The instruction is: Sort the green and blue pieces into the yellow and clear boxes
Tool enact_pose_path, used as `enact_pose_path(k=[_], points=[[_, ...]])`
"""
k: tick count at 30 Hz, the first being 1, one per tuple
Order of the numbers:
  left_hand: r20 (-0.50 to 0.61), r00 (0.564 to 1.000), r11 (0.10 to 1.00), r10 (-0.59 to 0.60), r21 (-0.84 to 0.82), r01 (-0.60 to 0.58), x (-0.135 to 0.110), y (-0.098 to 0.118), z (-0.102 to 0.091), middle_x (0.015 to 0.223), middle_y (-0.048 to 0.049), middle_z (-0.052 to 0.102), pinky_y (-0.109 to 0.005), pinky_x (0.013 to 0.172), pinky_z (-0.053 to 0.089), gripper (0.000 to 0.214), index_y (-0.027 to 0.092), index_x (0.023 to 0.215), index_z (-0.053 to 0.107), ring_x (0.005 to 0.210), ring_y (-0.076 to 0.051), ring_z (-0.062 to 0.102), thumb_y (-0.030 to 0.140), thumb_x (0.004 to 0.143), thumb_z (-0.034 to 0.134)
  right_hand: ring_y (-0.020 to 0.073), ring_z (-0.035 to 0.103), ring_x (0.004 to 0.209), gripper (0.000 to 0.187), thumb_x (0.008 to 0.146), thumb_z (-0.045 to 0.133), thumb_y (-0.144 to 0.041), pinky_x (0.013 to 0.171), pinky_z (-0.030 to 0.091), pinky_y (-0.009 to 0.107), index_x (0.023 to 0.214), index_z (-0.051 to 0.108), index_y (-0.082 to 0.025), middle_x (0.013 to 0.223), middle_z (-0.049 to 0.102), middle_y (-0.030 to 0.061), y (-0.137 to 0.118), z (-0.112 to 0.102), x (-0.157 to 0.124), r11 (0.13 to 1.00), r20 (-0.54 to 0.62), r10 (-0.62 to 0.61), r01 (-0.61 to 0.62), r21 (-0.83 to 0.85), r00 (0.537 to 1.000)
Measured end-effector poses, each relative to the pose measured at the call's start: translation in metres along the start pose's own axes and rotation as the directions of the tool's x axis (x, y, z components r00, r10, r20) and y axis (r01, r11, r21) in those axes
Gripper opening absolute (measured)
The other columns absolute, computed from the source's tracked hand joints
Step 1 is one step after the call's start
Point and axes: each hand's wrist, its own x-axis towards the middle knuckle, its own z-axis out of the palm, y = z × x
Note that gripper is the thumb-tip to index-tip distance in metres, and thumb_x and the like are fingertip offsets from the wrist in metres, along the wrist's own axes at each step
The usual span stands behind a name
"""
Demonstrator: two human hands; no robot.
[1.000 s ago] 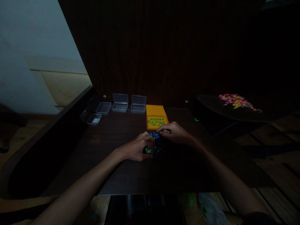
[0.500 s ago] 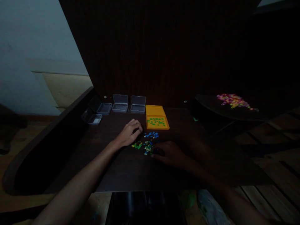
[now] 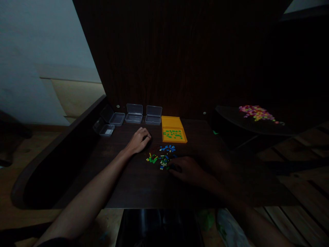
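My left hand (image 3: 140, 140) rests on the dark table, palm down, left of the yellow box (image 3: 186, 140). Its fingers are loosely bent, thumb a little apart, and nothing shows in them. A heap of green and cream toy bricks (image 3: 163, 162) lies at the fingertips of my right hand (image 3: 187, 168), which is curled in shadow; whatever it pinches is hidden. Blue bricks (image 3: 168, 148) are grouped behind that heap, and green and yellow bricks (image 3: 152, 158) to its left. Several small green bricks (image 3: 172, 133) lie spread inside the open box.
Open clear plastic cases stand along the back left: one case (image 3: 134, 118), another case (image 3: 153, 119), a corner case (image 3: 117, 119) and a nearer case (image 3: 107, 130). At right, a dark ledge (image 3: 226, 115) bears a pile of pink and yellow pieces (image 3: 258, 112). A raised panel (image 3: 51, 156) edges the table's left side.
My left hand has drawn back leftward from the bricks, uncovering dark reddish bits beside the blue group. My right hand stays at the heap. The whole view has shifted slightly.
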Motion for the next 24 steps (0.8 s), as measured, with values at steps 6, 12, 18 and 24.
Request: enact_pose_path(k=[6,12,18,24], points=[[0.003,1.0,1.0,0.005,0.004,-0.005,0.0,-0.001,0.001,0.084,-0.0053,0.06,-0.039,0.088,0.043,0.023,0.018,0.075,0.058,0.087,-0.021,0.052,0.025,0.089,0.041,0.0178,0.067,0.082,0.023,0.088,0.059,-0.026,0.075,0.046,0.028,0.107,0.07,-0.02,0.098,0.073,0.0057,0.002,0.0,0.001,0.999,0.01,-0.051,0.051,0.017,0.999],[0.004,1.0,1.0,0.005,-0.001,-0.005,0.0,-0.002,0.002,0.085,-0.0055,0.06,-0.038,0.086,0.044,0.022,0.018,0.075,0.059,0.088,-0.021,0.052,0.025,0.088,0.042,0.0195,0.067,0.096,0.022,0.091,0.057,-0.025,0.085,0.047,0.03,0.109,0.069,-0.022,0.109,0.073,0.005,0.005,-0.005,0.007,0.989,0.059,-0.146,0.145,0.023,0.987],[0.006,1.0,1.0,0.007,-0.02,-0.007,0.0,-0.003,0.002,0.085,-0.0051,0.06,-0.037,0.088,0.044,0.021,0.018,0.076,0.059,0.089,-0.021,0.053,0.023,0.088,0.042,0.0179,0.068,0.09,0.02,0.091,0.058,-0.024,0.08,0.047,0.027,0.106,0.07,-0.02,0.103,0.073,0.0057,0.007,-0.011,0.012,0.979,0.081,-0.2,0.196,0.054,0.976],[0.007,1.0,0.999,0.007,-0.032,-0.007,0.0,-0.003,0.002,0.084,-0.0055,0.059,-0.037,0.088,0.044,0.021,0.018,0.075,0.058,0.089,-0.021,0.052,0.023,0.088,0.042,0.0172,0.068,0.089,0.018,0.091,0.057,-0.023,0.078,0.047,0.025,0.103,0.071,-0.02,0.101,0.074,0.005,0.008,-0.013,0.015,0.966,0.118,-0.25,0.24,0.097,0.961]])
